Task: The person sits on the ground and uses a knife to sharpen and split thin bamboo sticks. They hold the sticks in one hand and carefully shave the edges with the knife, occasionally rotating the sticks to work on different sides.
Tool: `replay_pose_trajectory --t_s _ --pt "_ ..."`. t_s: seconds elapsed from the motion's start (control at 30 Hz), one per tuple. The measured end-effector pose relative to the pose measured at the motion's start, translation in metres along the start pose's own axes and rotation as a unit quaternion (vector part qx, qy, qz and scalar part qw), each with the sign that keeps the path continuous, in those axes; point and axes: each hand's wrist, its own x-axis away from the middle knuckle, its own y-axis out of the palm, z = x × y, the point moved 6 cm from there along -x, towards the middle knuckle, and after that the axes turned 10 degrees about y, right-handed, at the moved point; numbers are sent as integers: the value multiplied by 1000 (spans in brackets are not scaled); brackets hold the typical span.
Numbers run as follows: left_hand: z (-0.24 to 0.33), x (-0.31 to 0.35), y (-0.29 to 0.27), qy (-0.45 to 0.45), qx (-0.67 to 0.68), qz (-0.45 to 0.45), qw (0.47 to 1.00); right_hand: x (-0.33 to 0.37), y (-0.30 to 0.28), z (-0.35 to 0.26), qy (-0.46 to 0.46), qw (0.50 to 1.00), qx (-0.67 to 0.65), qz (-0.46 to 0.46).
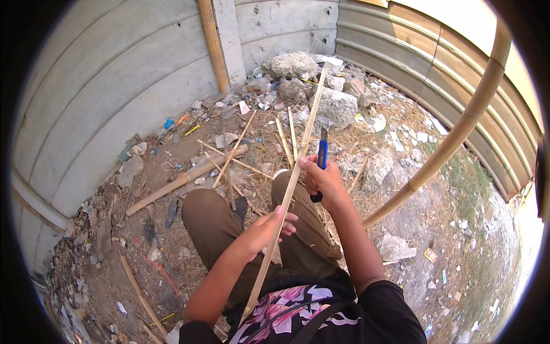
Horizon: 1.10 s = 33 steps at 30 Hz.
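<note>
A long, pale bamboo strip (311, 119) slants across my lap, its lower end near my shirt and its upper end pointing at the rocks. My left hand (267, 232) is closed around the strip's lower half, thumb on top and fingers curled beneath. Higher up, my right hand (322, 181) grips a blue and black utility knife (322, 155). The knife's blade is out and points away from me, beside the strip. My right thumb also rests against the strip. Both hands are above my bent knees in brown trousers.
A thick bamboo pole (435, 157) leans at the right. Cut bamboo strips (235, 150) and a short bamboo piece (186, 179) lie on the littered ground ahead. Large rocks (335, 108) are piled at the far corner, between a concrete wall (120, 74) and a corrugated metal fence (412, 63).
</note>
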Motion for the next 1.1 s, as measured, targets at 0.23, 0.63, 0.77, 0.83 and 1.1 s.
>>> replay_pose_trajectory --t_s 0.23,0.63,0.77,0.83,1.1 --pt "-7 65 -20 16 -124 -40 991 -70 -39 -105 -111 988 -69 77" --pt "-56 51 26 -19 263 9 965 -46 -47 -69 -31 997 70 17" --pt "-73 46 47 -61 261 64 961 -10 -88 18 -150 886 423 112" --pt "-90 47 42 -68 252 93 961 24 -76 50 -110 780 609 92" --pt "-90 47 46 -83 291 101 948 98 -44 76 -166 644 747 -4"
